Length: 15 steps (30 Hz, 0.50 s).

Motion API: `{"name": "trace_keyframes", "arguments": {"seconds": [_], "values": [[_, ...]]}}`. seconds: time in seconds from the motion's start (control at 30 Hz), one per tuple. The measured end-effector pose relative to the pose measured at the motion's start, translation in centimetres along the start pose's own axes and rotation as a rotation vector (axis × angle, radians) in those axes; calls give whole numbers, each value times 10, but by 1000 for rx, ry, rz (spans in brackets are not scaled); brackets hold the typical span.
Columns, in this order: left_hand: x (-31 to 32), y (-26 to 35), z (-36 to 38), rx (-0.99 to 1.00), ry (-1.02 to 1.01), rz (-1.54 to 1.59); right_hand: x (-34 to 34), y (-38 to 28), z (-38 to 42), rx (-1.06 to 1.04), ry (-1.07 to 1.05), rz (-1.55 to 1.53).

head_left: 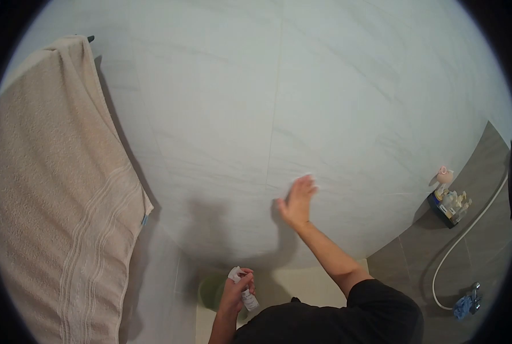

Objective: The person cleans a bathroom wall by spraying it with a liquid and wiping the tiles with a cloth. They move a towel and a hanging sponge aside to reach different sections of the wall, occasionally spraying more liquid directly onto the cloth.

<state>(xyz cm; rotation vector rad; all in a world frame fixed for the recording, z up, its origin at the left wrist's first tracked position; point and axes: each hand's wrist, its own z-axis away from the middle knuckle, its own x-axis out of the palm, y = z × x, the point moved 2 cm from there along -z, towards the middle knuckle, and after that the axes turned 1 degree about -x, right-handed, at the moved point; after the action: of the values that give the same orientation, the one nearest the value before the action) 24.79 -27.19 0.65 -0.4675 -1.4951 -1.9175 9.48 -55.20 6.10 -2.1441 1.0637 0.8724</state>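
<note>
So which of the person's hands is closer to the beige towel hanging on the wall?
The left. The left hand, holding a spray bottle, is low down just right of the towel. The right hand is pressed on the tiled wall, farther right.

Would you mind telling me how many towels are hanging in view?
1. The beige towel hangs at the left, beside the tiled wall. Its left part is cut off by the picture's edge, so another could hang out of sight.
</note>
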Motion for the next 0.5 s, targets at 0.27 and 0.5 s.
{"name": "trace_keyframes", "arguments": {"seconds": [0.27,0.5], "values": [[6,-1,-9,-26,-81,-19,-73,10,-68,-797,-271,-8],[-5,-2,-3,-21,-47,-9,-295,68,-222,-325,704,287]]}}
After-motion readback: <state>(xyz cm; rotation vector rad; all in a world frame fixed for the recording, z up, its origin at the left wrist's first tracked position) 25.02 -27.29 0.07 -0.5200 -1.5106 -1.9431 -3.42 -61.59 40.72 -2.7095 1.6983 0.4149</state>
